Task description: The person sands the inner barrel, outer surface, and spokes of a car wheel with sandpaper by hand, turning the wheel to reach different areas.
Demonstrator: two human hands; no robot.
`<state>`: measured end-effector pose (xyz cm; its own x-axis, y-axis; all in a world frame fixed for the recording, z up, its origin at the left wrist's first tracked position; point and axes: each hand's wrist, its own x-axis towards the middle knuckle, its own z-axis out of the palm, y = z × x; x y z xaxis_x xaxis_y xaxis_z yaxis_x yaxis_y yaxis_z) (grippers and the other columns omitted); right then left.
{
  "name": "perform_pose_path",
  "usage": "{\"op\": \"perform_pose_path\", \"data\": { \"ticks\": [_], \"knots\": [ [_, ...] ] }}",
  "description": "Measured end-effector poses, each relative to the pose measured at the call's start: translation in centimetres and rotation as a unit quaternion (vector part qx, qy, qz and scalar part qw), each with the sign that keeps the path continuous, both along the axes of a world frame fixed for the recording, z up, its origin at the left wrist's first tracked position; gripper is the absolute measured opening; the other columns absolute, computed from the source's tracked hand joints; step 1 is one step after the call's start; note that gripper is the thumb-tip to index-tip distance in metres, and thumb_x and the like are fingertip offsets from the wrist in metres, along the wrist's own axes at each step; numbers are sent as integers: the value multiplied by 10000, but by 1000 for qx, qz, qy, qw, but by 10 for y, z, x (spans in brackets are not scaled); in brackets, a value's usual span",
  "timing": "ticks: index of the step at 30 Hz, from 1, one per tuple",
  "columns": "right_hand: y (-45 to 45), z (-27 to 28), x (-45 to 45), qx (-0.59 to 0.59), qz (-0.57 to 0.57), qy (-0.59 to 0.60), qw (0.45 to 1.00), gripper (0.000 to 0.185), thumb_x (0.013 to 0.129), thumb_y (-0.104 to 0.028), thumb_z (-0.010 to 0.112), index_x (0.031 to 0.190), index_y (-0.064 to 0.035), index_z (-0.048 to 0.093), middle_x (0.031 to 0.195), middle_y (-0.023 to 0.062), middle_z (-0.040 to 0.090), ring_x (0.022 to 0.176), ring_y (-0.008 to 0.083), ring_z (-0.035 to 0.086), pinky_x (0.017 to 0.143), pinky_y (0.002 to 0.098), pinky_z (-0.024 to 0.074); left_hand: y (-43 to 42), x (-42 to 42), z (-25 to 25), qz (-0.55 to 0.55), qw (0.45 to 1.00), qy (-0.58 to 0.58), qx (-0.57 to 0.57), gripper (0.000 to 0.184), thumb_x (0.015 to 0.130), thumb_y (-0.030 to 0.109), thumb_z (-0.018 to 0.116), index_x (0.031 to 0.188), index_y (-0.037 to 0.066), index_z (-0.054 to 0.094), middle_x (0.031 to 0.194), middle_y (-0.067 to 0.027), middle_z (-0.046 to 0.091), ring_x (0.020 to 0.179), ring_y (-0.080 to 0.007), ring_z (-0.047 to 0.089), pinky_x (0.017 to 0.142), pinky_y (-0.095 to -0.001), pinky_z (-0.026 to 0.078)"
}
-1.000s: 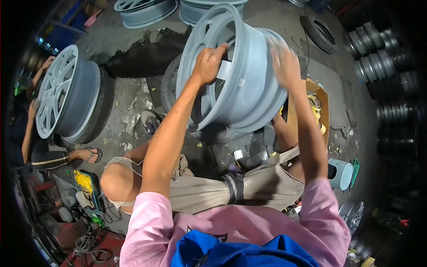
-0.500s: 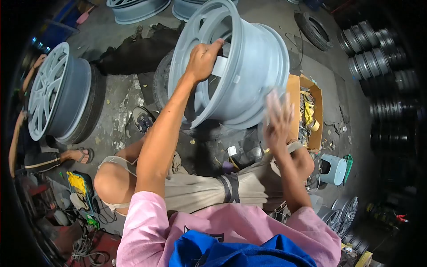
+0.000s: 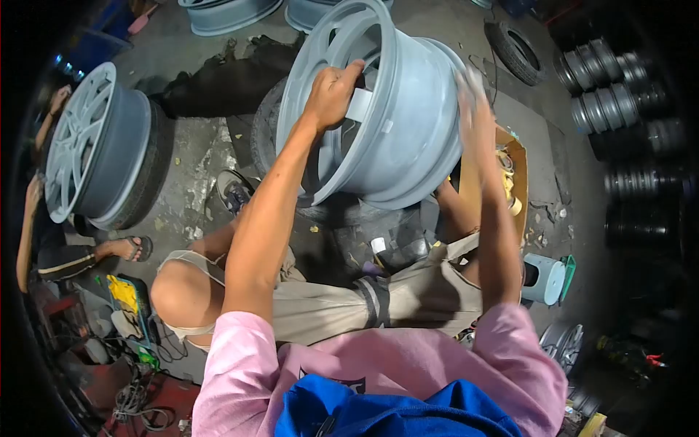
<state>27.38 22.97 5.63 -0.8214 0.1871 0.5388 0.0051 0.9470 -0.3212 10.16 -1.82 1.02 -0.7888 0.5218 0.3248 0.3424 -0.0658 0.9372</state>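
Note:
A pale grey-blue car wheel rim (image 3: pixel 419 120) stands tilted in front of me, over a tyre (image 3: pixel 266 131) lying on the floor. My left hand (image 3: pixel 333 95) is closed on a part of the rim at its spoked face, thumb pointing up; the fingertips are hidden inside. A small white tag (image 3: pixel 358 105) hangs beside that thumb. At the rim's right-hand edge, my right hand (image 3: pixel 475 109) is blurred by motion, its fingers stretched out and nothing visible in them. Whether it touches the rim I cannot tell.
A cardboard box (image 3: pixel 513 156) with tape rolls and yellow items stands right of the rim. To the left, another person's hands (image 3: pixel 61 98) are at a second spoked rim (image 3: pixel 76 146) on a tyre. Stacked rims (image 3: pixel 604 109) line the right side. A blue-grey cylinder (image 3: pixel 546 278) lies near my knee.
My right hand has moved up along the rim's right side, from its lower edge. My left hand keeps its hold, and the rim has barely shifted.

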Motion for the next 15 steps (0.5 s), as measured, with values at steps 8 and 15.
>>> {"op": "perform_pose_path", "data": {
  "ticks": [8,15],
  "knots": [
    [18,-13,18,-157,13,-41,987,461,1086,-267,420,1479,-68,555,1572,181,457,1430,358,426,1199,433,348,6,0,-1,-15,999,4,-32,520,1053,353,531,748,-66,572,578,-25,421,592,-102,387,580,-354,343],
    [87,-3,-87,-547,-74,-171,816,604,1074,-450,429,1467,-6,548,1400,131,637,1143,281,666,1115,401,443,3,-1,4,-1,1000,20,7,592,1031,374,536,651,-79,499,524,-131,384,511,-189,380,547,-423,340]
  ]
}}
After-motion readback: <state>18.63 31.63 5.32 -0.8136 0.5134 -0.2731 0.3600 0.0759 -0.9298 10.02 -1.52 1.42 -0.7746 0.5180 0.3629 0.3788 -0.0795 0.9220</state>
